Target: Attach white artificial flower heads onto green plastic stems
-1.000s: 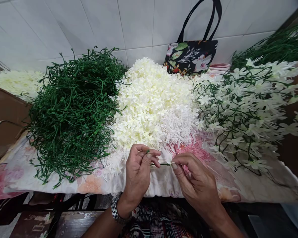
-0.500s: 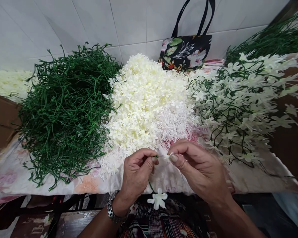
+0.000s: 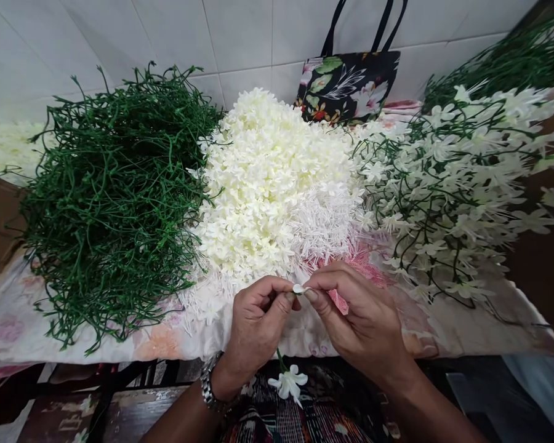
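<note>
A green stem [image 3: 281,360] is being pinched by the left hand [image 3: 257,320], a white flower [image 3: 299,288] by the right hand [image 3: 362,317]; seemingly they're being joined, gentle pushing being needed.

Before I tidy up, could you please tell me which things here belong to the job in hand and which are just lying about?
Likely the job:
held stem
pinched white blossom
heaped green stems
heaped cream blossoms
white filaments
flowered stems

Probably just lying about:
floral bag
folded pinkish item
</note>
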Demonstrator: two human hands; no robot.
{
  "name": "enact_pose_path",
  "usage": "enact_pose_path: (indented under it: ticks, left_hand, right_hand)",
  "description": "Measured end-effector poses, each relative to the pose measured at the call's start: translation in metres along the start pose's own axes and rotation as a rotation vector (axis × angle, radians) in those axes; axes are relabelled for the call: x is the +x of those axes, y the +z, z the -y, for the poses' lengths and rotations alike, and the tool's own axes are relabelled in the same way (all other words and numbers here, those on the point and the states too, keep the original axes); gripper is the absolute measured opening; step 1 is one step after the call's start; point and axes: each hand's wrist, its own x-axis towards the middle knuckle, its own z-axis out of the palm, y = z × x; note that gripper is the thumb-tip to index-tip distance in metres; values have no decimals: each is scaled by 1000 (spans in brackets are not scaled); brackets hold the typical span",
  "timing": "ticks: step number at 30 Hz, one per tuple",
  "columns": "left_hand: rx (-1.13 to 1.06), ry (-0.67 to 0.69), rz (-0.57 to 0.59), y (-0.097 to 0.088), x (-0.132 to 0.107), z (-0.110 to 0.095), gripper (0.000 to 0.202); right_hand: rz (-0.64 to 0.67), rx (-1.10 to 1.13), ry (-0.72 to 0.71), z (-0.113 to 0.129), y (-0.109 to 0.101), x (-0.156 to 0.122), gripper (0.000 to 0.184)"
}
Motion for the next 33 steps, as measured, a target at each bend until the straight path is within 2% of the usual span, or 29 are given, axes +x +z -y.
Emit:
enact_pose_path:
  ticks: [5, 22, 33]
  left_hand:
    - [-4, -53, -11, 2, 3, 1, 13]
    - [-31, -151, -28, 4, 6, 7, 13]
    - [-50, -185, -44, 7, 7, 8, 16]
  right_hand:
    - [-50, -72, -51, -3, 7, -1, 11]
    - [23, -35, -65, -19, 15, -7, 13]
    - [45, -70, -45, -21, 19, -7, 14]
